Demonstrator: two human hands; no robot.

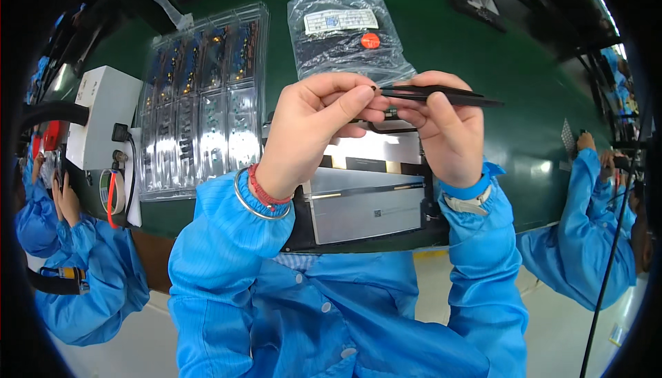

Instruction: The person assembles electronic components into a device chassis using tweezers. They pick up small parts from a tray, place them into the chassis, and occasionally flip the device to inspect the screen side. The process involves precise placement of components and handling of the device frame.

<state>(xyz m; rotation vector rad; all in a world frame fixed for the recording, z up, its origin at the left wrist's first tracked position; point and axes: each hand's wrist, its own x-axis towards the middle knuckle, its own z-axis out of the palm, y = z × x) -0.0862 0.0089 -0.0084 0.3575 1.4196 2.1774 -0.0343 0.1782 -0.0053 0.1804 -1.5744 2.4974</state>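
Note:
Above the bench, my right hand (452, 126) is closed around black tweezers (441, 95), its thumb pressing on their side. My left hand (321, 119) pinches thumb against forefinger at the tweezers' left end. Something tiny and dark shows at those fingertips, too small to name. Below both hands lies an opened flat electronic device (365, 218) with silver panels, partly covered by the hands.
Clear plastic trays (207, 109) with small circuit parts stand at left. A clear bag (345, 54) holding something dark lies beyond my hands. Further left are a white box (107, 113) and a tape roll (112, 192). Co-workers in blue sit on both sides.

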